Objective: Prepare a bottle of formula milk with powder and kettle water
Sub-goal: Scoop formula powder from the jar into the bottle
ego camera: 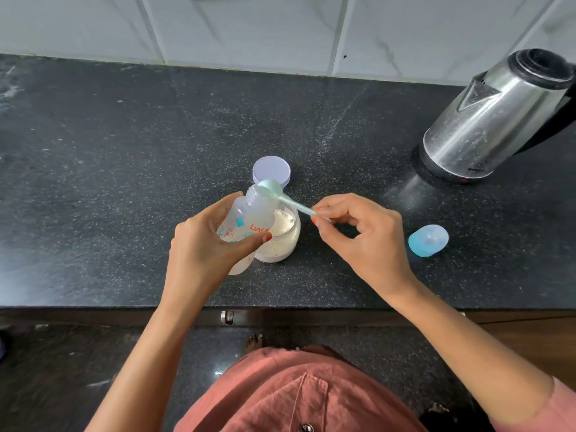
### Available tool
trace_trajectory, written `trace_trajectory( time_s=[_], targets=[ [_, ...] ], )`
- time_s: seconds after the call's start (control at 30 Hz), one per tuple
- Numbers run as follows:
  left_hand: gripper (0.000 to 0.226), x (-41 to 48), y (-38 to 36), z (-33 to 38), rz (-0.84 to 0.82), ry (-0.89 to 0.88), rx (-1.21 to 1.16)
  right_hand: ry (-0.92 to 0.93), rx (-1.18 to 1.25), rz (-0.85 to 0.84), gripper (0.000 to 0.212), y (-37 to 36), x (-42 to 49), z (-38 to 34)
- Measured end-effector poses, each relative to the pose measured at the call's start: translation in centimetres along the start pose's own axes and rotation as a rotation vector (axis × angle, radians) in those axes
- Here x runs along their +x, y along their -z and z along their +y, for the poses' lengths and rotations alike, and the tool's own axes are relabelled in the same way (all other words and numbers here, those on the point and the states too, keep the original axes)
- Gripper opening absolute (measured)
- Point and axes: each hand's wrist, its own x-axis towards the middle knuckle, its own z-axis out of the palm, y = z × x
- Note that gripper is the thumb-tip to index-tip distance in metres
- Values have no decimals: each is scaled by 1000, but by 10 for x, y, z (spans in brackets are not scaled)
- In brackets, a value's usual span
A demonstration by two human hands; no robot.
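My left hand grips a clear baby bottle with red and blue prints, tilted with its open neck pointing up and right. My right hand pinches the handle of a pale green spoon, whose bowl is turned over at the bottle's mouth. Just behind the bottle stands an open round jar of white powder. A steel electric kettle with a black lid and handle stands at the far right of the black counter.
The jar's pale lilac lid lies flat behind the jar. A blue bottle cap with teat lies to the right of my right hand. A tiled wall runs along the counter's back edge. The counter's front edge is close to my body.
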Motion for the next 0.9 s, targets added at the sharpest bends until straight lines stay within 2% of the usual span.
trace_trajectory(
  time_s=[0.2, 0.3, 0.37, 0.5, 0.63, 0.77, 0.9],
  targets=[
    [68, 0, 0, -1, 3, -11, -3, 3, -17, 3, 10, 1, 1, -2],
    [69, 0, -1, -1, 5, -14, -4, -32, -7, -49, 10, 2, 0, -3],
    [68, 0, 0, -1, 1, -23, -27, -213, 101, -58, 6, 3, 0, -6],
    [59, -4, 2, -1, 1, -52, -98, -687, 544, 6, 9, 10, 10, -9],
    [55, -6, 3, -6, -15, -75, -132, -862, 735, 16, 7, 14, 13, -7],
    [55, -8, 5, -13, -28, -77, -175, -893, 687, 2, 7, 10, 12, -3],
    [61, -11, 7, -19, -65, -70, -220, -761, 358, -73, 9, 0, 14, -2]
  ],
)
